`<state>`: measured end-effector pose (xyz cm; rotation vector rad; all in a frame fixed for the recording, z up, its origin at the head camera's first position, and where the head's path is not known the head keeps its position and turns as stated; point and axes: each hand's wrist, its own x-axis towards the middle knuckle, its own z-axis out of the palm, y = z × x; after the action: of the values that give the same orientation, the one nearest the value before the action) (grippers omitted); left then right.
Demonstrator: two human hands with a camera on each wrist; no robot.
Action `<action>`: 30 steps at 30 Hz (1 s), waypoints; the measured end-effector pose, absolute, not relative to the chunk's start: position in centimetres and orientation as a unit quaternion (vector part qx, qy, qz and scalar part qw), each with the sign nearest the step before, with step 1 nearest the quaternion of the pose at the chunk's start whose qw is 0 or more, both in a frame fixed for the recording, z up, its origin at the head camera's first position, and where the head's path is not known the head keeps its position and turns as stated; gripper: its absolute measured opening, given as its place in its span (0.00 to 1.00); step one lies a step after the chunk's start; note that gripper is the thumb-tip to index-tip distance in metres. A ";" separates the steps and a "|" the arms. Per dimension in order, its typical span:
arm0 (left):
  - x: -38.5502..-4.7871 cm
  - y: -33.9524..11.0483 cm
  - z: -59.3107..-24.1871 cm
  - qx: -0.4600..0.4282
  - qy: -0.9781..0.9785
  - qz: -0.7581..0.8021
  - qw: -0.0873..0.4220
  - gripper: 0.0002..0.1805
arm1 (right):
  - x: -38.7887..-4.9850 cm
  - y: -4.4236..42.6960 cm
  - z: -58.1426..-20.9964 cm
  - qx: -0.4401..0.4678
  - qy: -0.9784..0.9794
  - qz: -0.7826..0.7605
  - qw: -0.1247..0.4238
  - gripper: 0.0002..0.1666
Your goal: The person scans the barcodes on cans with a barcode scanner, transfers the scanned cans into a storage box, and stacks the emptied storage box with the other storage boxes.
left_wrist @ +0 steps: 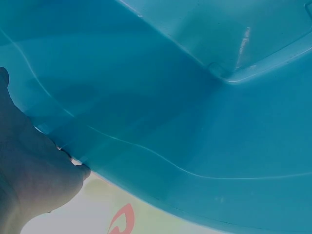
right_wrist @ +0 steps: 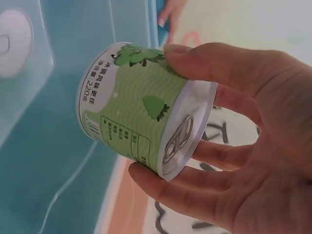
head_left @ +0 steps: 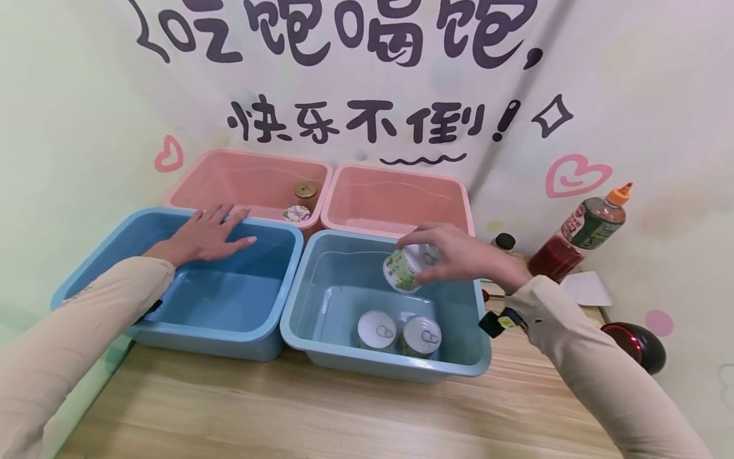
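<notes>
My right hand (head_left: 459,254) grips a green-and-white pull-tab tin can (right_wrist: 131,109) over the right blue bin (head_left: 387,371). The can is tilted, its ring-pull lid (right_wrist: 187,129) facing the palm. Below it in that bin, two cans with silver lids stand side by side: a left can (head_left: 376,329) and a right can (head_left: 421,335). My left hand (head_left: 206,237), fingers spread, lies at the far rim of the left blue bin (head_left: 229,336). In the left wrist view, only part of the left hand (left_wrist: 39,170) shows beside the blue wall, its fingertips mostly hidden.
Behind stand two pink bins. The left pink bin (head_left: 252,167) holds a gold-lidded can (head_left: 306,191) and a patterned round lid (head_left: 296,213); the right pink bin (head_left: 401,197) adjoins it. At right are a red sauce bottle (head_left: 579,233), a black-capped bottle (head_left: 504,241) and a black rounded object (head_left: 636,344).
</notes>
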<state>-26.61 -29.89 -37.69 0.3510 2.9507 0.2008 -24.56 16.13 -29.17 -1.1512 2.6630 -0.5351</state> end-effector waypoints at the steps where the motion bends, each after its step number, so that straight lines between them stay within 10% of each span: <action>1: -26.6 -29.9 -37.7 0.118 0.987 0.066 0.082 0.47 | -24.4 16.8 -29.0 -0.383 0.900 -0.186 0.094 0.34; 30: -26.7 -29.9 -37.7 0.117 0.988 0.064 0.082 0.47 | -16.3 35.2 -31.3 -0.314 0.935 -0.153 -0.059 0.45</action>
<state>-26.75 -29.92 -37.73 0.3509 2.9501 0.1914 -16.31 35.18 -31.35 -1.0247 3.0543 -0.5001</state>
